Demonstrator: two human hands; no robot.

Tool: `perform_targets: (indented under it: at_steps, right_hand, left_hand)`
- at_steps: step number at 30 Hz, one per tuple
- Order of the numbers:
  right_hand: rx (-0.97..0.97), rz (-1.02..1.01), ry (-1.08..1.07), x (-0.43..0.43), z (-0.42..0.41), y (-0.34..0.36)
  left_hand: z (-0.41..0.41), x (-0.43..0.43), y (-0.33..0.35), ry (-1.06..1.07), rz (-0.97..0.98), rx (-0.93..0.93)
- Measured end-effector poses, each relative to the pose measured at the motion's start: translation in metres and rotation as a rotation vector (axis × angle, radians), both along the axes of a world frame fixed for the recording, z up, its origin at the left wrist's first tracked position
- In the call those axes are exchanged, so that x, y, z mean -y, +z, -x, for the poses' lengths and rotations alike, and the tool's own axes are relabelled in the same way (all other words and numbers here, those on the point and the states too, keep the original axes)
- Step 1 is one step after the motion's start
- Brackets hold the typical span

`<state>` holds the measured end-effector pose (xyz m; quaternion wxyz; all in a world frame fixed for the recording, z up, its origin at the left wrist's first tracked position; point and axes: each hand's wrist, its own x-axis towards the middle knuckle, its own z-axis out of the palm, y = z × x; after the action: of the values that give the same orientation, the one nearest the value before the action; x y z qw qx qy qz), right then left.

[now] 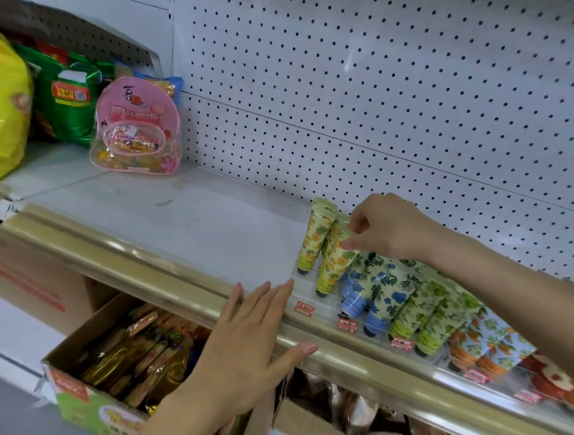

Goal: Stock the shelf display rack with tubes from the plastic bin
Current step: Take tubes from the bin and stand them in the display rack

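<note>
View: head
Left hand [251, 345]: nearest the lens. The fingers are held straight and slightly spread over the gold shelf rail [137, 264], and nothing is held.
Right hand [391, 229]: the grip is narrowed to a pinch and closed on the crimped upper end of the front yellow tube [335, 259].
Front yellow tube: it is stood cap-down in the leftmost lane of the display rack [332, 304], just beside the rear yellow tube [313, 240]. Whether it is fully seated cannot be told.
Deciding relation: the tube is hung directly below the grip. Its long axis is tilted, with the crimp up and back and the black cap down and forward. The right hand is on it; the left is well apart at the rail.
Count: two yellow tubes are seen, at least two blue-flowered tubes [379, 293], at least two green tubes [432, 314] and at least two orange tubes [484, 349]. The red ones at the edge are cropped and left uncounted.
Plastic bin: not seen.
Shelf [176, 215]: the rack is carried at its right.
Next move, as judged: the pinch is only to be released.
</note>
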<state>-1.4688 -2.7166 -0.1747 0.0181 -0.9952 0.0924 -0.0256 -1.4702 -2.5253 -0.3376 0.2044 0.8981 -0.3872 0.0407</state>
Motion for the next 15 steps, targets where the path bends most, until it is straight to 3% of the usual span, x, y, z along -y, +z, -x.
perform_targets:
  at_steps: [15]
  right_hand:
    - [-0.012,0.076,0.015,-0.0078,-0.0042,-0.0043]
  left_hand:
    - [-0.0005,0.0001,-0.0001,-0.001,0.014,-0.008]
